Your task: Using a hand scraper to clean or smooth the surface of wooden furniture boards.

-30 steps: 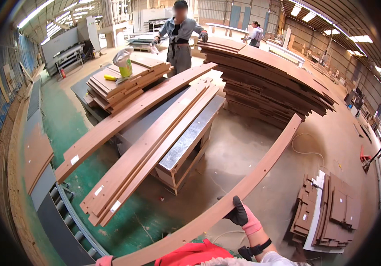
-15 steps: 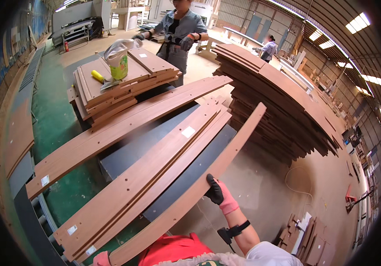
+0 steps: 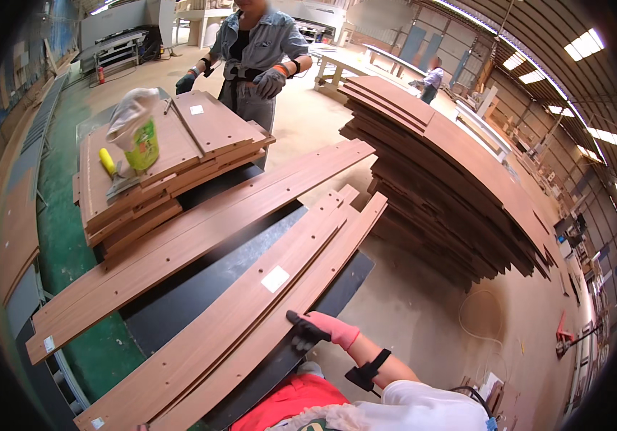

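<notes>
My right hand (image 3: 310, 330), in a black-palmed glove with a pink cuff, grips the near edge of a long brown wooden board (image 3: 269, 337). Its thumb lies over the top face and the other fingers curl at the edge. This board lies alongside another long board (image 3: 222, 312), which has drilled holes and a white label (image 3: 275, 279). Both rest over a dark panel (image 3: 348, 287). Of my left hand only a sliver shows at the lower edge, by the board's near end; its fingers are hidden.
Another pair of boards (image 3: 201, 226) lies farther left. Behind it, a stack of panels (image 3: 201, 126) carries a green-and-white bag (image 3: 140, 140) and a yellow-handled tool (image 3: 107, 161). A tall panel stack (image 3: 452, 144) stands right. A gloved person (image 3: 258, 50) stands beyond; another (image 3: 432, 79) is farther back.
The board in my right hand has moved left and down, from raised and apart to beside the other board. The co-worker's hands have shifted. My view has turned slightly.
</notes>
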The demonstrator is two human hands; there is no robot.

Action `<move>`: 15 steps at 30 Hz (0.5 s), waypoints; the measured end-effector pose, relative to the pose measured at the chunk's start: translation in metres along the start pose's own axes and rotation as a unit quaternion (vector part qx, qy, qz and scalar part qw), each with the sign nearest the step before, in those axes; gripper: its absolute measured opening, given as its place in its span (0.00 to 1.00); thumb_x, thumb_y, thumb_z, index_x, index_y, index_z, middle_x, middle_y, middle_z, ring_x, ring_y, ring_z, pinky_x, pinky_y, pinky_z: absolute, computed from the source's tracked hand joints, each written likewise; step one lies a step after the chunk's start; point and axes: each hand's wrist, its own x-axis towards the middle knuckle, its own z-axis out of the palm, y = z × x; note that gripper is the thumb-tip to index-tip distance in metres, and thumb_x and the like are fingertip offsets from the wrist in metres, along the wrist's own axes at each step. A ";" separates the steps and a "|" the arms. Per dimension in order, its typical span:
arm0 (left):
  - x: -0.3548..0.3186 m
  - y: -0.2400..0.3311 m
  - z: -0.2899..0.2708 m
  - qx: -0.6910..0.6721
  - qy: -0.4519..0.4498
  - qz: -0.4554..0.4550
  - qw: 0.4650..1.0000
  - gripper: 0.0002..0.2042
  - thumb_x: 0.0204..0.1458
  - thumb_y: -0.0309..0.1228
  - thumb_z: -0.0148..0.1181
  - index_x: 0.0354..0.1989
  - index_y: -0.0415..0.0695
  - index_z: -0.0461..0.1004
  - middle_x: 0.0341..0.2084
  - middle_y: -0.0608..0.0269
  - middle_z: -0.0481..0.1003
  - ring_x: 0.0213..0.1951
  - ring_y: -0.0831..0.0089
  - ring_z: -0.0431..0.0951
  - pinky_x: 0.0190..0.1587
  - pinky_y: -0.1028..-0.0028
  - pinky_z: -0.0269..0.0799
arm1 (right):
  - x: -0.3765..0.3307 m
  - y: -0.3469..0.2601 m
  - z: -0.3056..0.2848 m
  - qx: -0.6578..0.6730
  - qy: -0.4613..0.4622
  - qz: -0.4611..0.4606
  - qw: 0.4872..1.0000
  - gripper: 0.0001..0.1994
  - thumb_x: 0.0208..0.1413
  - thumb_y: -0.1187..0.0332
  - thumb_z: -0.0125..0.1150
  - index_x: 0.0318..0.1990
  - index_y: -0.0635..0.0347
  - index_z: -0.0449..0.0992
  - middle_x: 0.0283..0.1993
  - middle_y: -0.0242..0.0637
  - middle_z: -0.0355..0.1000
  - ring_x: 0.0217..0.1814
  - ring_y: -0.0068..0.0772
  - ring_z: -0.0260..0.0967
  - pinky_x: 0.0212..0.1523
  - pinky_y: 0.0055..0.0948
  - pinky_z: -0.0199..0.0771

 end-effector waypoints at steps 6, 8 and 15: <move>0.013 0.074 0.038 0.232 0.208 -0.180 0.933 0.24 0.55 0.37 0.47 0.59 0.40 0.58 0.57 0.55 0.61 0.56 0.64 0.64 0.58 0.64 0.59 | 0.033 -0.014 -0.055 -0.140 -0.102 -0.016 0.985 0.21 0.63 0.59 0.40 0.38 0.71 0.73 0.27 0.40 0.76 0.20 0.29 0.73 0.21 0.25 0.75; 0.024 0.082 0.059 0.328 0.134 -0.245 0.902 0.36 0.47 0.50 0.54 0.61 0.40 0.55 0.57 0.43 0.60 0.57 0.49 0.60 0.61 0.55 0.51 | 0.044 -0.012 -0.063 -0.239 -0.078 -0.065 0.966 0.21 0.62 0.58 0.40 0.37 0.70 0.73 0.27 0.41 0.76 0.21 0.32 0.73 0.23 0.27 0.75; 0.066 0.135 0.059 -0.074 0.226 -0.278 0.931 0.39 0.34 0.21 0.55 0.61 0.33 0.50 0.60 0.43 0.49 0.62 0.45 0.48 0.65 0.55 0.39 | 0.047 -0.027 -0.067 -0.410 0.041 -0.109 0.905 0.25 0.59 0.53 0.43 0.33 0.72 0.74 0.32 0.57 0.72 0.38 0.55 0.71 0.40 0.42 0.70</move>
